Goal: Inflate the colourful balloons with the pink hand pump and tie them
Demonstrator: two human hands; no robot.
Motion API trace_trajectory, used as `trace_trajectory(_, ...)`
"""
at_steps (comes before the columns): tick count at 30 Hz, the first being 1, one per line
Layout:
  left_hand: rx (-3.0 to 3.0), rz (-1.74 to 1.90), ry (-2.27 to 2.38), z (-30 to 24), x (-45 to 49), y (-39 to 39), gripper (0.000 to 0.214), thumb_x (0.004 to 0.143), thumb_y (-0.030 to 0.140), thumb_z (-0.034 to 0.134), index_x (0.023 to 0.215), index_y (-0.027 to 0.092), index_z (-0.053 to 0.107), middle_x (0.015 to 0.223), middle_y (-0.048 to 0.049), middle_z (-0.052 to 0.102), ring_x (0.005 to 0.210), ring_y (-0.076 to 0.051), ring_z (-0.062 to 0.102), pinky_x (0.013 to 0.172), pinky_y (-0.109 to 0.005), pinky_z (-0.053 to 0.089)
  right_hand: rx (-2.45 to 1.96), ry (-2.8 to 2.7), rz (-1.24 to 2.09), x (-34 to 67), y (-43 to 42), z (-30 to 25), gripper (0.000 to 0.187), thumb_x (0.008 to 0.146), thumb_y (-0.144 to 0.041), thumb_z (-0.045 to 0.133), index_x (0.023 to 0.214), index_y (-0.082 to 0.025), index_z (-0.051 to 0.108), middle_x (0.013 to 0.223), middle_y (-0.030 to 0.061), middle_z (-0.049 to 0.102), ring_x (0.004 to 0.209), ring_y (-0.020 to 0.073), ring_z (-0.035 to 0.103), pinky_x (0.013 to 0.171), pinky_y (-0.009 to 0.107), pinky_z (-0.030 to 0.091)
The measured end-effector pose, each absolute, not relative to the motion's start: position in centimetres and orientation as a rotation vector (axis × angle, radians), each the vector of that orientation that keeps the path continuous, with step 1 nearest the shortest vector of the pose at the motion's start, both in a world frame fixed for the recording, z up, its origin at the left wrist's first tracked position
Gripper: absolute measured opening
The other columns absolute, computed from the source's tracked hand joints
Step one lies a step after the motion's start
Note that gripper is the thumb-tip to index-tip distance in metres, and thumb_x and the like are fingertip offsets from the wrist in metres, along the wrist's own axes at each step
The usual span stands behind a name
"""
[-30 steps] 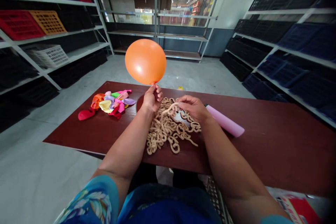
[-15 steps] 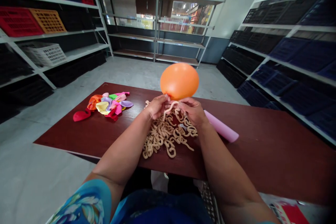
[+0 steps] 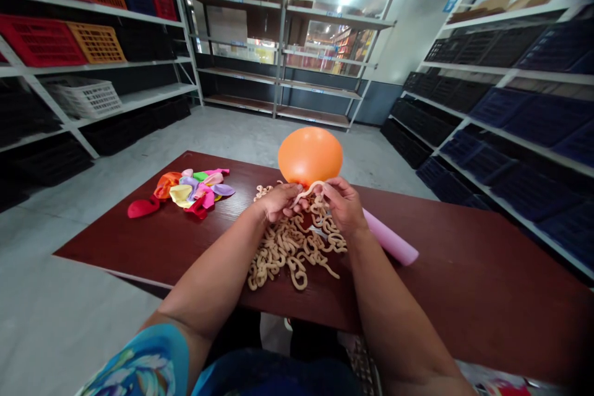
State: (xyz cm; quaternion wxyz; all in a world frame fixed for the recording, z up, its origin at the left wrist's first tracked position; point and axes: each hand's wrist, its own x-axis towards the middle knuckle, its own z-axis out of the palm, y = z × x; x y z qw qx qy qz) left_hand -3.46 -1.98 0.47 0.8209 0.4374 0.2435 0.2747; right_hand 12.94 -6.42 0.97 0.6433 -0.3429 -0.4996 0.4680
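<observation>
An inflated orange balloon (image 3: 310,154) points away from me, its neck toward my hands. My left hand (image 3: 281,201) is closed in a pinch at the balloon's neck. A pale beige strand (image 3: 310,190), soft and curved, runs from my left fingers across to my right hand (image 3: 343,203), which pinches its other end. Whether the strand is looped around the neck is hidden by the fingers. Below both hands lies a heap of similar curly beige strands (image 3: 283,244) on the dark red-brown table (image 3: 185,253).
Several limp coloured balloons (image 3: 190,189) are piled on the table's left. Right of my right forearm lies a pink roll (image 3: 394,238). Shelves with crates (image 3: 41,40) stand at the left, more dark crates (image 3: 510,117) at the right, and a metal rack (image 3: 278,62) behind.
My right hand has risen slightly, drawing the beige strand up and right from my left fingers. The balloon stays at my left hand. The camera view has tilted up a little.
</observation>
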Motion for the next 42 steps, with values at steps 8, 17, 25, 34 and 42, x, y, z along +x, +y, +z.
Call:
trace_trajectory(8,0.889,0.912,0.487,1.3,-4.1,-1.7,0.021,0.077,0.035,0.055,0.076,0.017,0.044,0.051,0.008,0.029,0.034,0.0,0.021,0.033,-0.012,0.011,-0.87,-1.172,0.956,13.3,-6.4,1.3,0.013,0.073,-0.033,0.061,0.079,-0.023,0.054,0.042,-0.009,0.041,0.044,0.007,0.043,0.046,0.02,0.035)
trace_trajectory(17,0.822,1.207,0.482,1.4,-3.9,-1.4,0.022,0.077,0.034,0.056,0.074,0.016,0.044,0.053,0.0071,0.033,0.036,-0.001,0.026,0.035,-0.013,0.016,-0.921,-1.212,0.974,14.1,-6.4,1.7,0.017,0.074,-0.037,0.059,0.075,-0.022,0.05,0.042,-0.009,0.04,0.048,0.0093,0.049,0.055,0.023,0.04)
trace_trajectory(25,0.532,1.697,0.518,2.4,-5.2,0.0,0.02,0.084,0.033,0.047,0.072,0.019,0.039,0.051,0.0076,0.03,0.035,-0.002,0.027,0.035,-0.014,0.018,-1.138,-1.511,1.11,14.2,-6.8,0.8,0.021,0.078,-0.04,0.052,0.081,-0.02,0.056,0.045,-0.0081,0.042,0.046,0.0086,0.046,0.05,0.022,0.037)
trace_trajectory(34,0.764,1.555,0.546,2.1,-4.0,-0.9,0.024,0.081,0.039,0.049,0.073,0.017,0.041,0.052,0.007,0.033,0.037,-0.002,0.028,0.036,-0.015,0.016,-1.08,-1.603,1.016,12.0,-6.5,1.5,0.035,0.073,-0.033,0.059,0.107,-0.026,0.058,0.11,0.0055,0.058,0.099,0.0174,0.056,0.087,0.036,0.042)
trace_trajectory(42,0.944,1.277,0.495,1.3,-2.9,-2.1,0.031,0.074,0.045,0.056,0.073,0.015,0.048,0.055,0.0052,0.041,0.04,-0.003,0.032,0.039,-0.016,0.024,-1.09,-1.477,1.125,8.9,-5.3,1.6,0.028,0.07,-0.04,0.061,0.091,-0.023,0.059,0.078,-0.0008,0.063,0.064,0.0104,0.057,0.057,0.022,0.045)
